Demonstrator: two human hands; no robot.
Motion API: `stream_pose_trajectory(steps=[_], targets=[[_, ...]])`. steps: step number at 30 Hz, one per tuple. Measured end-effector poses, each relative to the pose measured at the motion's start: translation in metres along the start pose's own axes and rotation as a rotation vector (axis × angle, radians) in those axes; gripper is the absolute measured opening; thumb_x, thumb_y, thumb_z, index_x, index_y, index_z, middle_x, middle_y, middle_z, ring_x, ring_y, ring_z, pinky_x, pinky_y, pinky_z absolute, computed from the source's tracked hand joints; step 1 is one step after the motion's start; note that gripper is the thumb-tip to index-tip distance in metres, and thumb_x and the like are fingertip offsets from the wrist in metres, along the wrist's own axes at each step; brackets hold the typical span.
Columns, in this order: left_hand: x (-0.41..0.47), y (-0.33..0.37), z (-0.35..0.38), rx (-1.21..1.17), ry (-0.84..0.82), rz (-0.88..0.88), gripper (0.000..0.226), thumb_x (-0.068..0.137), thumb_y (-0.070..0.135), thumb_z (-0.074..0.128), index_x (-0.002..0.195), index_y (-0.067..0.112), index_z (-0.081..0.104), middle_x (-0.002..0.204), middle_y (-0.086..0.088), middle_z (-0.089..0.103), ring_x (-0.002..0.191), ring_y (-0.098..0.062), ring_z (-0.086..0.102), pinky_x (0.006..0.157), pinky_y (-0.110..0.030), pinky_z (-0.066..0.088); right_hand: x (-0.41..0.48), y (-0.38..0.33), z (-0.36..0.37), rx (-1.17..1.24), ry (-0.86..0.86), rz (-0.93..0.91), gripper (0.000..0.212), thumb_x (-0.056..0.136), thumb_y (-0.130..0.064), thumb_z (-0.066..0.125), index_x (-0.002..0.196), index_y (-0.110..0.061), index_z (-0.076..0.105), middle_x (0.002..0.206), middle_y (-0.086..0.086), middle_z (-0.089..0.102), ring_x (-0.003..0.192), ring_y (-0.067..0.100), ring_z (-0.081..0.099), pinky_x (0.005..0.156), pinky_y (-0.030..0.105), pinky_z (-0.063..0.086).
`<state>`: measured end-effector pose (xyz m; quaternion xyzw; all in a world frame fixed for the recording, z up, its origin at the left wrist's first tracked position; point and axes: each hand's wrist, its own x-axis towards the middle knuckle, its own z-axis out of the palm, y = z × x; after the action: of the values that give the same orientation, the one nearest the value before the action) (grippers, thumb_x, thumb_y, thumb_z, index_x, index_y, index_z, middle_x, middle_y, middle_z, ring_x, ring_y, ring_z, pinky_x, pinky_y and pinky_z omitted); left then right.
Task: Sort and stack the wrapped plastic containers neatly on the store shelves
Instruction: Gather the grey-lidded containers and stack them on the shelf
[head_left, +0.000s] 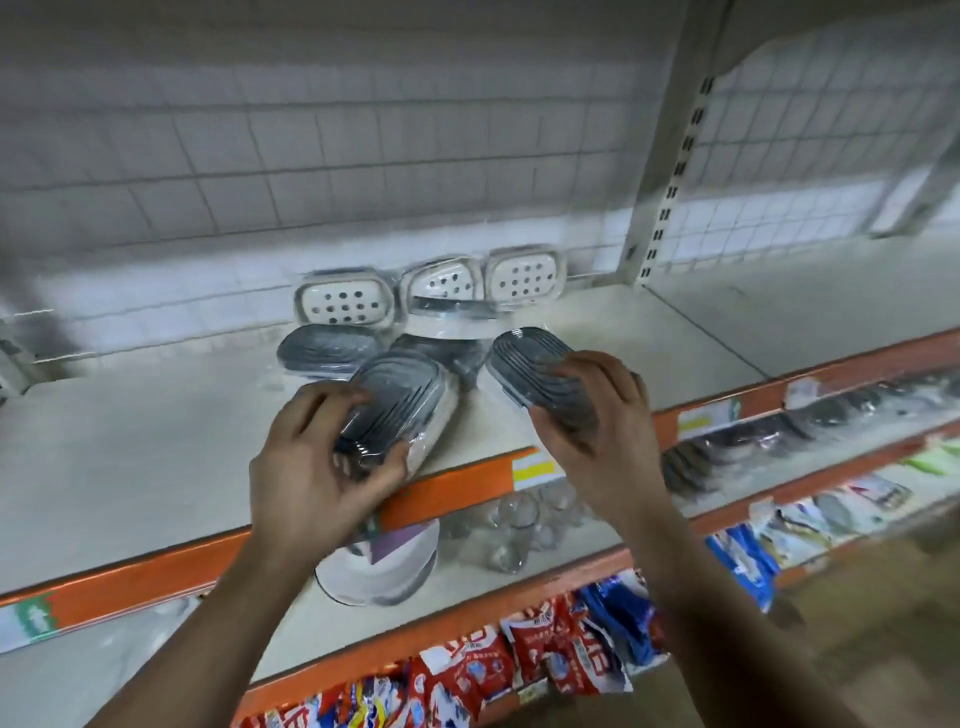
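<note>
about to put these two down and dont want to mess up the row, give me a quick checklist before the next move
1. Left hand grip on the left-hand container: ok, fingers and thumb curl round its near end.
2. Right hand grip on the right-hand container: ok, fingers curl over its top.
3. Bare room on the shelf board: ok, open surface left of the group.
4. Back row upright: not ok, the middle standing container leans sideways.
5. Flat dark container beyond the left-hand one lying square: cannot tell, partly hidden.
6. Wraps intact: cannot tell, too blurred.
</note>
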<state>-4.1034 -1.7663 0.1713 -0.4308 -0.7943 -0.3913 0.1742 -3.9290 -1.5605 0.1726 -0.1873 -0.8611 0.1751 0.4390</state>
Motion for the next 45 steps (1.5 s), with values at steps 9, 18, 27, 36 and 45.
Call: stream_pose_trajectory(steps=[9,18,27,36,45], targets=[[-0.008,0.162,0.110,-0.157,-0.198,0.299,0.050,0.073,0.053,0.060,0.110,0.021,0.069,0.117,0.005,0.061,0.106,-0.012,0.059,0.078,-0.028,0.051,-0.100,0.110,-0.174,-0.147,0.234,0.331,0.038,0.079,-0.040,0.064,0.107,-0.016,0.068,0.121,0.004,0.059,0.109,0.026,0.057,0.085,0.049,0.053],[-0.055,0.340,0.229,-0.230,-0.388,0.512,0.052,0.072,0.057,0.060,0.108,0.021,0.069,0.122,0.006,0.061,0.107,-0.018,0.061,0.082,-0.036,0.056,-0.184,0.208,-0.348,-0.139,0.286,0.508,0.030,0.075,-0.040,0.073,0.102,-0.025,0.069,0.116,-0.010,0.057,0.111,0.018,0.057,0.090,0.048,0.050],[-0.071,0.476,0.329,-0.322,-0.398,0.533,0.047,0.075,0.053,0.064,0.107,0.019,0.071,0.118,0.003,0.064,0.106,-0.016,0.062,0.081,-0.028,0.053,-0.218,0.296,-0.440,-0.225,0.385,0.578,0.035,0.077,-0.044,0.068,0.103,-0.021,0.070,0.114,-0.005,0.060,0.111,0.020,0.057,0.093,0.049,0.048],[-0.043,0.579,0.468,-0.413,-0.408,0.556,0.045,0.077,0.052,0.060,0.106,0.019,0.069,0.112,0.002,0.063,0.102,-0.021,0.062,0.075,-0.030,0.052,-0.209,0.420,-0.509,-0.383,0.485,0.613,0.035,0.081,-0.042,0.069,0.105,-0.016,0.069,0.117,0.000,0.061,0.110,0.026,0.059,0.090,0.051,0.048],[0.027,0.692,0.609,-0.472,-0.459,0.624,0.045,0.078,0.053,0.060,0.106,0.019,0.068,0.111,0.001,0.062,0.100,-0.021,0.061,0.072,-0.032,0.053,-0.155,0.550,-0.587,-0.527,0.525,0.703,0.037,0.079,-0.039,0.071,0.104,-0.013,0.070,0.120,0.001,0.061,0.111,0.013,0.055,0.092,0.039,0.050]])
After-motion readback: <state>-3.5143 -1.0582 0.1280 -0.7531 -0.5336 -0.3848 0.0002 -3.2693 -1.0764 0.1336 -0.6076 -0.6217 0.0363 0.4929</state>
